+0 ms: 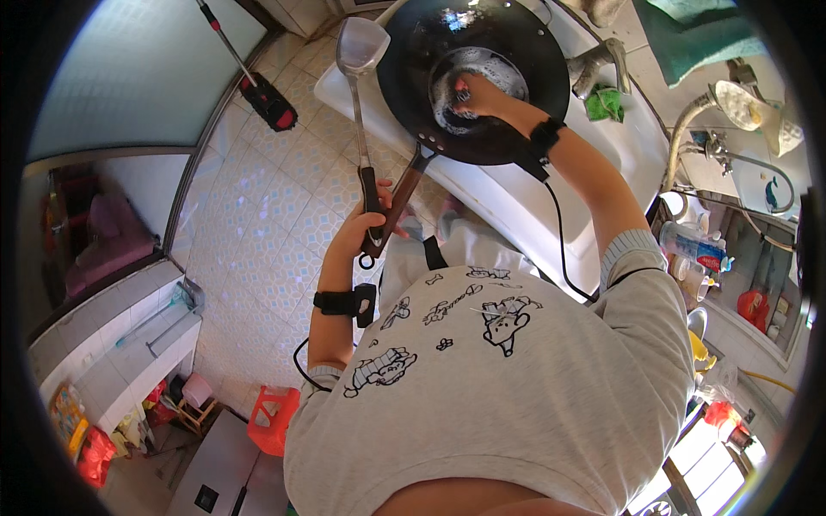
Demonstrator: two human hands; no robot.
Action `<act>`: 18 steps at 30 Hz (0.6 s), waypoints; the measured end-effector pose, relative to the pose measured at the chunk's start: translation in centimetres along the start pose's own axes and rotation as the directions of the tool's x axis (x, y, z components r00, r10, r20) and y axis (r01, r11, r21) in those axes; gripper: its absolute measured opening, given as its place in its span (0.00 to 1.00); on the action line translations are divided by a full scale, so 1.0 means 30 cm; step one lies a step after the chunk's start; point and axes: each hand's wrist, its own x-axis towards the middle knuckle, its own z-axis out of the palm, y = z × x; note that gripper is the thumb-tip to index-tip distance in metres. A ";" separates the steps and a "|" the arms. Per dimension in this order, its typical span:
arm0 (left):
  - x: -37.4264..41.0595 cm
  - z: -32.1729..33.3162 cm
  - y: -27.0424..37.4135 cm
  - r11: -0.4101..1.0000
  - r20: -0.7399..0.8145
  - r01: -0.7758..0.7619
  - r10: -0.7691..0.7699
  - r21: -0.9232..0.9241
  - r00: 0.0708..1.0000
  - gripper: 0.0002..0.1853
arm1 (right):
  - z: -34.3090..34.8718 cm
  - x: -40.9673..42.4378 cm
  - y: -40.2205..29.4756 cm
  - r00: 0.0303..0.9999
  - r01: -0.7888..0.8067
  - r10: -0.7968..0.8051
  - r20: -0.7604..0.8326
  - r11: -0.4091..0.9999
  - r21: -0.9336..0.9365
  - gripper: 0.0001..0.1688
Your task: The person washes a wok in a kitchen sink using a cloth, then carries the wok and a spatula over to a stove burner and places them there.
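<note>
A large black wok (406, 84) rests over the white sink (497, 193), with soapy water (500, 71) in its bottom. My right hand (481, 97) is down in the suds, its fingers closed around a small scrubber with a red part (461, 85); the foam partly hides it. My left hand (368, 222) grips the wok's brown handle (408, 187) together with the black handle of a metal spatula (356, 109). The spatula's blade points away from me, beside the wok's left rim.
A metal faucet (600, 68) stands at the sink's right edge, near a green cloth (604, 104). A hand shower (735, 103) hangs on the right wall. On the tiled floor to the left is a black and red broom head (271, 106). A red plastic stool (274, 419) stands behind me.
</note>
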 end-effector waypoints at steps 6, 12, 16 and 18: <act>0.014 -0.004 0.015 0.984 0.083 0.008 -0.023 0.178 0.996 0.16 | -0.051 0.257 -0.008 0.899 -0.179 0.168 -0.404 0.984 0.009 0.41; 0.006 -0.010 0.006 0.971 0.057 0.101 -0.116 0.217 0.992 0.14 | -0.190 0.300 -0.003 0.685 -0.223 0.414 -0.599 0.902 0.368 0.48; 0.015 -0.017 0.006 0.956 0.066 0.103 -0.126 0.274 0.990 0.13 | -0.155 0.354 0.026 0.691 -0.163 0.217 -0.689 0.976 0.145 0.44; 0.014 -0.023 -0.001 0.948 0.074 0.083 -0.111 0.308 0.991 0.13 | -0.119 0.341 -0.045 0.873 -0.005 0.244 -0.422 0.870 0.494 0.41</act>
